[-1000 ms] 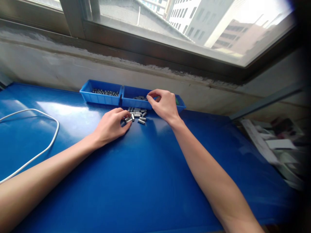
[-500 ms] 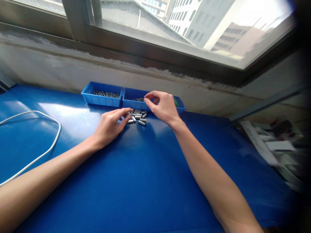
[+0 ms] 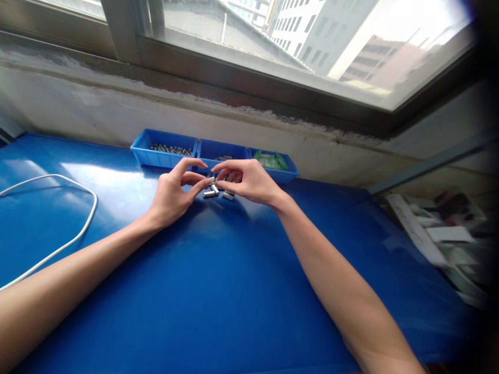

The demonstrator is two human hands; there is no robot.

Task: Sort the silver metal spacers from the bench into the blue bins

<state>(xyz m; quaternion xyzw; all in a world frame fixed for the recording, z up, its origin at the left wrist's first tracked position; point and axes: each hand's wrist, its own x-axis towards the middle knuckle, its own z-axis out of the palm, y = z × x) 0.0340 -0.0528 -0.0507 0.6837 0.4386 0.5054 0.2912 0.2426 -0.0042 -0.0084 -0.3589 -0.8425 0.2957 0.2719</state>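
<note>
My left hand (image 3: pixel 173 189) is over the left side of a small pile of short silver metal pieces (image 3: pixel 209 194). One such metal piece (image 3: pixel 211 179) shows at its thumb tip, seemingly held there, while the index finger arches away above. Facing it from the right, my right hand (image 3: pixel 249 179) has its thumb and index finger apart, the thumb tip close to that same piece. Nothing is visible in its grasp. My right fingers hide part of the pile, and more pieces (image 3: pixel 228 195) lie below them on the blue table (image 3: pixel 218 270).
Behind the hands, along the wall, stand a blue bin (image 3: pixel 166 158) of small metal parts, a middle bin (image 3: pixel 212 149) with dark pieces, and a bin with green packets (image 3: pixel 273 160). A white cable (image 3: pixel 91 218) curves at left. Blurred items (image 3: pixel 448 234) are at far right.
My right hand has moved left and down from the bins to the pile, close to my left hand. The left index finger has lifted away from its thumb. The green packets are now uncovered.
</note>
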